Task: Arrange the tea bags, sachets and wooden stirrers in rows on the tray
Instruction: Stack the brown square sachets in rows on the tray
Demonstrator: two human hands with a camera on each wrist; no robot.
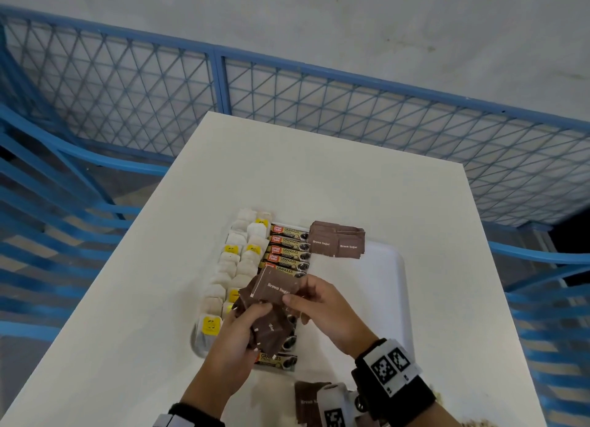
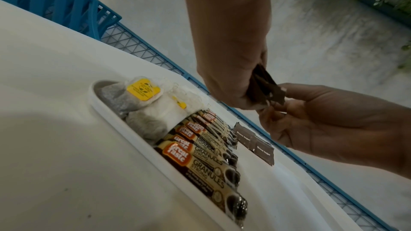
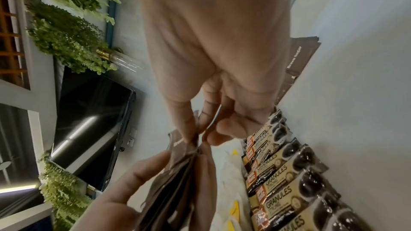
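Above the white plastic tray (image 1: pixel 388 286), the left hand (image 1: pixel 238 337) grips a fanned bundle of brown paper sugar sachets (image 1: pixel 269 326), while the right hand (image 1: pixel 322 311) pinches the top brown sachet (image 1: pixel 276 287); paper tea bags (image 1: pixel 236 260) and coffee-granule sticks (image 1: pixel 289 254) lie in rows beneath.

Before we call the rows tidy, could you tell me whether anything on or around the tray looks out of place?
Yes. A few brown sugar sachets lie on the table off the tray, near its close edge. The two tea bag rows are slightly uneven and overlapping. No wooden stirrers are visible.
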